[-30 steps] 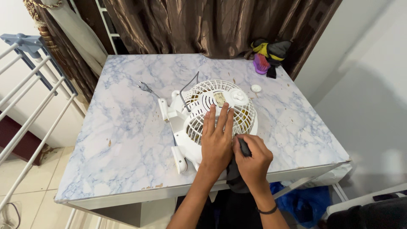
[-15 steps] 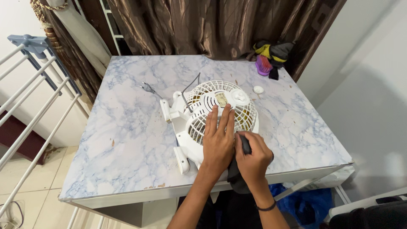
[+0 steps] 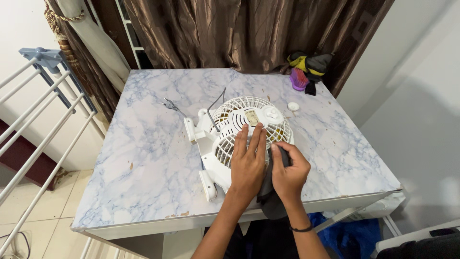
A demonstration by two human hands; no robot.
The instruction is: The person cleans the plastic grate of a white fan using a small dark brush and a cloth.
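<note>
A small white fan [image 3: 225, 129] lies on its face on the marble-patterned table [image 3: 143, 158], rear grille up. My left hand [image 3: 248, 163] rests flat on the grille with the fingers stretched out. My right hand [image 3: 288, 173] is closed on a dark cloth [image 3: 269, 199] pressed against the grille's right edge, and the cloth hangs down over the table's front edge. The fan's grey cord [image 3: 214, 105] runs to a plug [image 3: 169, 104] on the table to the left.
A small white round cap [image 3: 293, 106] lies beyond the fan. A purple brush [image 3: 299, 79] and a yellow-and-grey bundle [image 3: 309, 62] sit at the far right corner by a brown curtain [image 3: 239, 29]. A white railing [image 3: 33, 124] stands left; a blue bag [image 3: 340, 230] lies below.
My right hand with the cloth has slid a little up along the grille's right edge. My left hand stays flat on the fan. The view has shifted slightly.
</note>
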